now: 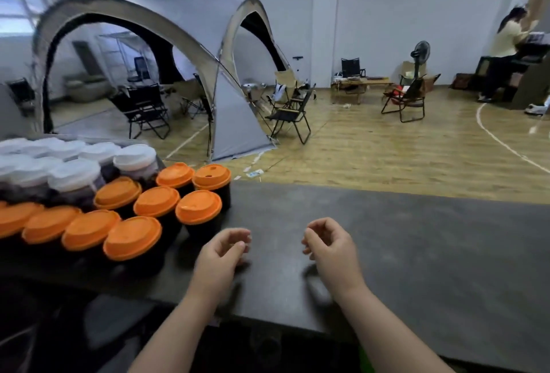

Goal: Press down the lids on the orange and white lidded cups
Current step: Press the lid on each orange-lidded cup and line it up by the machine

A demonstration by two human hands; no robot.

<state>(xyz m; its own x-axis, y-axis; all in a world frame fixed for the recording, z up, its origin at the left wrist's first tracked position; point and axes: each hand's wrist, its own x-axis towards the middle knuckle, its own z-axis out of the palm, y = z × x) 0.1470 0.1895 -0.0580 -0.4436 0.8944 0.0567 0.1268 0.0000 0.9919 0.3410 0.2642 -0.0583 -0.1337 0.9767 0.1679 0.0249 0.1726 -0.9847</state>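
The left hand (220,256) and right hand (331,250) are held apart above the dark table (416,238), fingers loosely curled, nothing gripped. Orange-lidded cups (132,237) are clustered at ten o'clock from the left hand, with white-lidded cups (74,174) ranked just behind.

Soft, even indoor light, window (15,15) blown out far left of the fingers (240,246), faint shadows cast beneath them on the table (416,238), white-lidded cups (74,176) blurred, edges bowed by wide-angle distortion
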